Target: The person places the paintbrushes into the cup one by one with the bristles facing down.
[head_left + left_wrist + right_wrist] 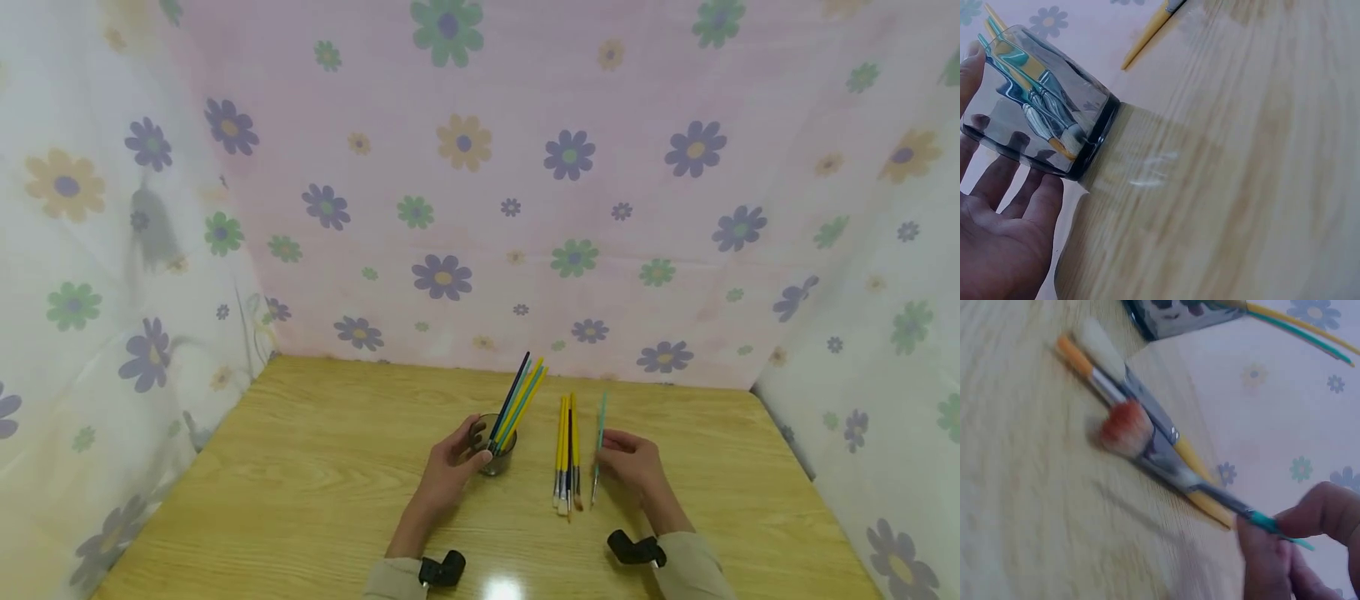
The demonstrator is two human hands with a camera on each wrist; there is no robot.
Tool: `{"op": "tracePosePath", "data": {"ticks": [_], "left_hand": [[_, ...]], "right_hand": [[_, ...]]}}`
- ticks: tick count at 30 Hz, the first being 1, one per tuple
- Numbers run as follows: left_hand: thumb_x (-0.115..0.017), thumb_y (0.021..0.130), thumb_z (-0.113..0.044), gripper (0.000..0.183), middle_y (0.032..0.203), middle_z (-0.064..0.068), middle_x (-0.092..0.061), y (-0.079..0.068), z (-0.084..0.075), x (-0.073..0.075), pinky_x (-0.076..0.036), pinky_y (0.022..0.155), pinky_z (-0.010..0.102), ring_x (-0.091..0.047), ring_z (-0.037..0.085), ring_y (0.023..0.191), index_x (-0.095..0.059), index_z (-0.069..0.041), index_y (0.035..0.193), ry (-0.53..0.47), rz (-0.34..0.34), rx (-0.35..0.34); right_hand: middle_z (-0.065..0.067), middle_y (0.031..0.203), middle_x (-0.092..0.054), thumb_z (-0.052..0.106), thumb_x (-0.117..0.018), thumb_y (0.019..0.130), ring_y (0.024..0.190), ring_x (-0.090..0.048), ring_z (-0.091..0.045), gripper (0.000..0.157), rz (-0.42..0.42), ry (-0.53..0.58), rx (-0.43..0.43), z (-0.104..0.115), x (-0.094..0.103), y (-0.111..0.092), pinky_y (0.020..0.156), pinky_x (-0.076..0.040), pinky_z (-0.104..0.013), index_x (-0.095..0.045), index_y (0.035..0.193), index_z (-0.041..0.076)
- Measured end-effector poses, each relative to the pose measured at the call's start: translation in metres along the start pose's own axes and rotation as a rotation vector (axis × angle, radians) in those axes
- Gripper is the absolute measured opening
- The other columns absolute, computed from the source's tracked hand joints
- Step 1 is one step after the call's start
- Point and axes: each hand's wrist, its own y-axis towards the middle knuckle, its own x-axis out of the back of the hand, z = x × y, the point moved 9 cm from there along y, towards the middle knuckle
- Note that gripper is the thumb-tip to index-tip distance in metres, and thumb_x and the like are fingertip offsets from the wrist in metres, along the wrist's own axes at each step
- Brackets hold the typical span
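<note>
My left hand (442, 477) grips a dark see-through glass (501, 466) from its left side. Several paintbrushes (517, 406), with yellow, teal and dark blue handles, lean to the right in it; their bristles point down in the left wrist view. Whether the glass base touches the table cannot be told. My right hand (636, 461) pinches a thin teal-handled paintbrush (601, 432), bristles toward me. In the right wrist view its teal handle (1264, 520) lies between thumb and fingers. Just left of that hand, several yellow and dark paintbrushes (564, 450) lie side by side.
Under everything is a wood-grain table (300, 475). A flowered cloth (517, 233) hangs behind its back edge and along both sides. Black wrist mounts (444, 569) sit on both forearms.
</note>
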Motion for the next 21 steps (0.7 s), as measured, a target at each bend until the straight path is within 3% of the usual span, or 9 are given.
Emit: {"op": "tracePosePath", "data": {"ticks": [6, 10, 21], "left_hand": [[-0.068, 0.098, -0.012, 0.07, 0.158, 0.022, -0.041, 0.001, 0.001, 0.0, -0.031, 0.122, 0.054, -0.041, 0.04, 0.145, -0.033, -0.005, 0.159, -0.001, 0.0, -0.007], [-0.068, 0.099, -0.012, 0.071, 0.158, 0.022, -0.041, 0.0, 0.001, 0.0, -0.031, 0.122, 0.054, -0.041, 0.04, 0.144, -0.032, -0.004, 0.159, 0.0, -0.002, -0.001], [-0.068, 0.099, -0.012, 0.071, 0.158, 0.021, -0.041, 0.002, 0.004, 0.001, -0.032, 0.122, 0.054, -0.042, 0.04, 0.144, -0.032, -0.005, 0.159, -0.003, -0.003, 0.003]], "right_hand": [[-0.014, 0.125, -0.062, -0.005, -0.06, 0.096, 0.091, -0.07, -0.009, 0.051, 0.004, 0.275, 0.038, 0.002, -0.01, -0.009, 0.084, -0.062, -0.027, -0.045, 0.145, -0.01], [-0.006, 0.119, -0.063, -0.008, -0.058, 0.097, 0.092, -0.07, -0.01, 0.053, -0.001, 0.419, 0.061, 0.005, -0.021, -0.016, 0.086, -0.061, -0.026, -0.04, 0.147, -0.012], [-0.001, 0.116, -0.066, -0.007, -0.06, 0.097, 0.096, -0.07, -0.012, 0.048, 0.07, 0.476, 0.132, 0.01, -0.048, -0.025, 0.086, -0.061, -0.025, -0.044, 0.143, -0.01]]}}
